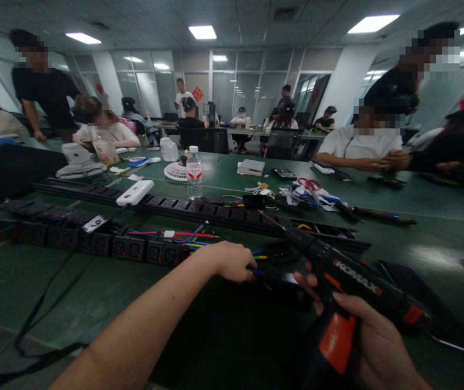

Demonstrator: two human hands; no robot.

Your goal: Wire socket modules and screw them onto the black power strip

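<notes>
My right hand (pixel 373 336) is wrapped round the grip of a black and orange cordless screwdriver (pixel 353 276), whose long thin bit points up and to the left. My left hand (pixel 232 262) is closed near the middle, beside a dark part with a blue edge; what its fingers hold is too dark to make out. Close by lies a black power strip (pixel 130 249) with a row of sockets. Loose red, blue and yellow wires (pixel 187 235) run from its open section. Behind it stretches a second long strip (pixel 183 206).
A water bottle (pixel 194 176) stands behind the strips, and a white box-like device (pixel 135 193) lies on one. Red-handled scissors (pixel 308 184) and scraps are to the right, near a dark tool (pixel 386 215). A small white fan (pixel 176 171) and seated people are farther back.
</notes>
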